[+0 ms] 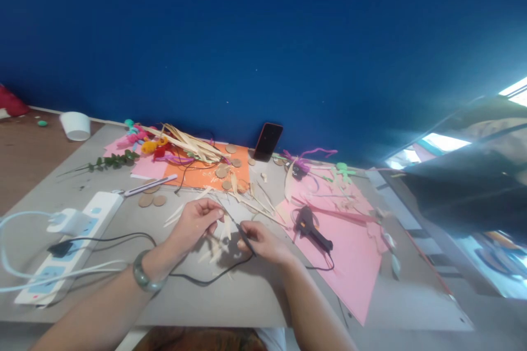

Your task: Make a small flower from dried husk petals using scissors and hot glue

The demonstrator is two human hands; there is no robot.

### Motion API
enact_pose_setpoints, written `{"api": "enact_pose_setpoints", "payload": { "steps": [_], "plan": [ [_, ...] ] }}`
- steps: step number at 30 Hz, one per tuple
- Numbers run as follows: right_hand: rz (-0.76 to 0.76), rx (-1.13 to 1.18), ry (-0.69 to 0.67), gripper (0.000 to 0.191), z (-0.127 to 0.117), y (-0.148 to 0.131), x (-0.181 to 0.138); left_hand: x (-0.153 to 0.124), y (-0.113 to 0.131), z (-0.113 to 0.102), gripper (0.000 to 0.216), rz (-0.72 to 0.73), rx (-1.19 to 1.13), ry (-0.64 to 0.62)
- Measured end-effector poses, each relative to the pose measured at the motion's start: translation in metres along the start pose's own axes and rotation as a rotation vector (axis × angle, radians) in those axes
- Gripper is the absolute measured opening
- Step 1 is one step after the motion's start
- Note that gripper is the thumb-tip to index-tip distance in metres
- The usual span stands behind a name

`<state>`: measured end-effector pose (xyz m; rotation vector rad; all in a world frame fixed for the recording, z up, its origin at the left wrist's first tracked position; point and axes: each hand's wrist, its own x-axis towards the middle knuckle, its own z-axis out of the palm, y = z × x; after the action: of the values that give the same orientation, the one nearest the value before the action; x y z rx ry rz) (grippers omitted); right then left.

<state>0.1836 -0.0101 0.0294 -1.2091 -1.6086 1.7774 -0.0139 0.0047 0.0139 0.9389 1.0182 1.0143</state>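
Note:
My left hand is closed in a pinch on a thin pale straw strip over the grey table. My right hand grips a slim black corded tool like a pen, its tip pointing up toward the strip. The tool's black cord loops across the table under my wrists. Pale straw scraps lie between the hands. A grey bangle sits on my left wrist.
A black glue gun lies on pink paper at right. Behind are an orange sheet with wooden discs, dried straw, pipe cleaners and a leaning phone. A white power strip with plugs is at left, a white cup far left.

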Motion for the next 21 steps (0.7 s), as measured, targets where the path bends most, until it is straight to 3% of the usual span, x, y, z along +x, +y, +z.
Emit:
{"api": "enact_pose_setpoints", "payload": {
  "steps": [15,21],
  "plan": [
    [-0.027,-0.053,0.004,0.041,-0.0007,-0.0018,0.0001,0.0,0.0,-0.0003,0.019,0.003,0.0,0.036],
    [-0.008,-0.086,0.086,0.047,-0.0015,0.0058,0.0033,0.0012,-0.0021,-0.0016,0.022,-0.004,0.031,0.038]
  ]
}}
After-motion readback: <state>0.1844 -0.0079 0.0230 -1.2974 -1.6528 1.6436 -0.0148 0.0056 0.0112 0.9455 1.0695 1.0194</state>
